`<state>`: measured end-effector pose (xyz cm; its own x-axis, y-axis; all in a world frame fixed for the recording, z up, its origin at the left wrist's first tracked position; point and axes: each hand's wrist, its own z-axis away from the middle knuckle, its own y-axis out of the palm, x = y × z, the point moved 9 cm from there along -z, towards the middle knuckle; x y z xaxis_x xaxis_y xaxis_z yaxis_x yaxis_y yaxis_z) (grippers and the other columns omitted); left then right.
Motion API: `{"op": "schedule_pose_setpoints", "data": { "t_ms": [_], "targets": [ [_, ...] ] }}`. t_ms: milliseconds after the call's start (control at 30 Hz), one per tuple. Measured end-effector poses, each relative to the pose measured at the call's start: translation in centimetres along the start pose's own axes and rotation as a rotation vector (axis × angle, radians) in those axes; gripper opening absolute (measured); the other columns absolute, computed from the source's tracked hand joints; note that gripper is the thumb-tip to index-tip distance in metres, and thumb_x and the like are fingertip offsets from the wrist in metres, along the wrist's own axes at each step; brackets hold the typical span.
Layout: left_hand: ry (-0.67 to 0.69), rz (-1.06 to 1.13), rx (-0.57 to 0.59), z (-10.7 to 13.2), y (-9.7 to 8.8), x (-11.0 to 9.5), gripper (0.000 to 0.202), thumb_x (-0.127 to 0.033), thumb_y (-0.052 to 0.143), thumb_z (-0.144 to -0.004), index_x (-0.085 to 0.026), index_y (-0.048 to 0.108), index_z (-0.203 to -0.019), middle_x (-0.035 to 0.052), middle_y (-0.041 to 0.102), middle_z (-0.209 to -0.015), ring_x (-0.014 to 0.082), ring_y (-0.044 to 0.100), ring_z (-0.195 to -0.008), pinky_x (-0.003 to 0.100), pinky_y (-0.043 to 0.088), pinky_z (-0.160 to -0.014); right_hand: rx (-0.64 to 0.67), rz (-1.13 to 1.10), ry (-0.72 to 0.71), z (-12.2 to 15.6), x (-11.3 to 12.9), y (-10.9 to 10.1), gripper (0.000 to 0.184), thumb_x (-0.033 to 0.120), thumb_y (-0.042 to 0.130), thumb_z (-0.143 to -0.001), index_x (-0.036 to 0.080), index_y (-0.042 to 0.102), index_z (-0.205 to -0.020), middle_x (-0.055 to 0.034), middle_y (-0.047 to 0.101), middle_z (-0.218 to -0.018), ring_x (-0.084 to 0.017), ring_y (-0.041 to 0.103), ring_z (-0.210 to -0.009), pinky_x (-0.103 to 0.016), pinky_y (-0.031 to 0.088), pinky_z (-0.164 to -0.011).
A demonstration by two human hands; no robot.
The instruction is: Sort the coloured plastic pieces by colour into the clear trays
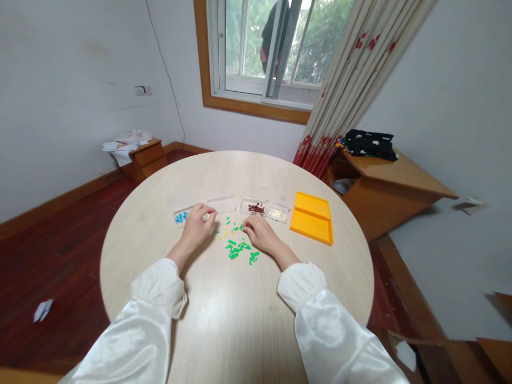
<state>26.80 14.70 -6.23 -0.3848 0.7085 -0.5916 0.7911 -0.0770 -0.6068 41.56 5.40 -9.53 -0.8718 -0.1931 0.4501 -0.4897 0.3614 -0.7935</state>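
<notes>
My left hand [197, 225] is over the front of a clear plastic box holding blue pieces [181, 217], its thumb and fingers drawn together in a pinch; whatever sits between the tips is too small to name. Small green building pieces [233, 250] lie loose on the table between my hands, with a few yellow pieces [226, 232] among them. At the upper right edge of this scatter, my right hand [261, 233] has its fingers curled together close to some green bits. I cannot make out what those fingers hold.
Behind my hands stand a clear lidded box [221, 205], a box of dark brown pieces [256, 208] and a box of pale yellow pieces [277, 213]. An open orange-yellow case [312, 217] lies to the right on the round table [236, 325]. A person [270, 37] shows beyond the window.
</notes>
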Motion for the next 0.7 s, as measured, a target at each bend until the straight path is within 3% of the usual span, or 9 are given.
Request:
{"op": "schedule_pose_setpoints", "data": {
  "t_ms": [333, 700],
  "targets": [
    [0.089, 0.145, 0.287, 1.3, 4.1, -2.7, 0.019, -0.024, 0.053, -0.080, -0.017, 0.067, -0.092, 0.0069, 0.068, -0.088, 0.0161, 0.059, -0.076, 0.029, 0.046, -0.072, -0.096, -0.182, -0.039, -0.1, 2.0, -0.8, 0.011, 0.012, 0.054, -0.082, 0.019, 0.062, -0.083, -0.0035, 0.063, -0.081, -0.016, 0.056, -0.080, -0.030, 0.044, -0.075],
    [0.024, 0.198, 0.373, 1.9, 4.8, -3.6, 0.018, -0.026, 0.055, -0.078, -0.016, 0.069, -0.085, 0.0058, 0.070, -0.080, 0.0133, 0.057, -0.065, 0.025, 0.044, -0.063, -0.103, -0.210, -0.021, 0.0, 2.3, -0.6, 0.011, 0.011, 0.054, -0.082, 0.020, 0.062, -0.081, -0.0024, 0.063, -0.079, -0.016, 0.056, -0.079, -0.030, 0.045, -0.073]
  ]
}}
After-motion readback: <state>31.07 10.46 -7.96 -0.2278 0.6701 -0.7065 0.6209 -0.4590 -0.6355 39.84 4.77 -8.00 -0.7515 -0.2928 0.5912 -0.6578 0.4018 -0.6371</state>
